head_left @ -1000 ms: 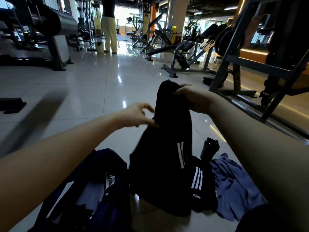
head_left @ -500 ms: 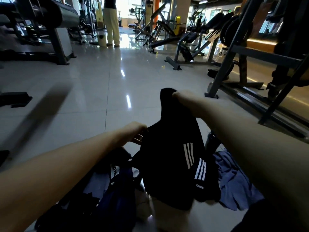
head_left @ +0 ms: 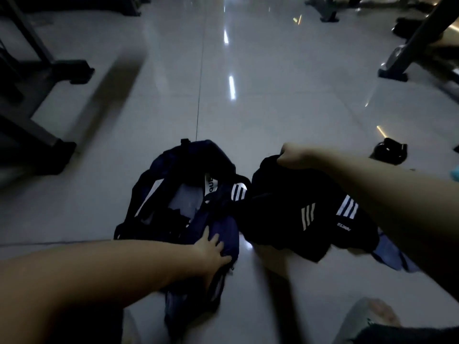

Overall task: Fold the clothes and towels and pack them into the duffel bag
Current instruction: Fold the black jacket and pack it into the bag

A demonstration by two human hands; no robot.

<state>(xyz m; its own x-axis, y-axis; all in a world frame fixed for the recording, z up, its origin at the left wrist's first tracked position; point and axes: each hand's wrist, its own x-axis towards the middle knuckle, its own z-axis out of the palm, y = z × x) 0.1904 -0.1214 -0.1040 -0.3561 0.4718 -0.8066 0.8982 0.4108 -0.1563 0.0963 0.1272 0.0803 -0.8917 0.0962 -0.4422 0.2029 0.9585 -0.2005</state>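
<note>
- Black striped garment (head_left: 310,207): you have brought it down from where you held it up. It now hangs bunched just right of the navy duffel bag (head_left: 171,167), not yet inside.
- Your right hand (head_left: 291,157) alone grips its top edge in a tight fist.
- Your left hand (head_left: 211,247) has let go of the garment. Its fingers now lie spread on the bag's near flap, likely to keep the mouth open.
- Pale cloth (head_left: 185,203) already lies inside the bag.
- A blue garment (head_left: 387,254) waits on the tiled floor (head_left: 273,108) under your right forearm, and a black bottle (head_left: 390,151) sits beyond it.
- Nothing blocks the opening, though the loose bundle probably needs a tidier fold first.
</note>
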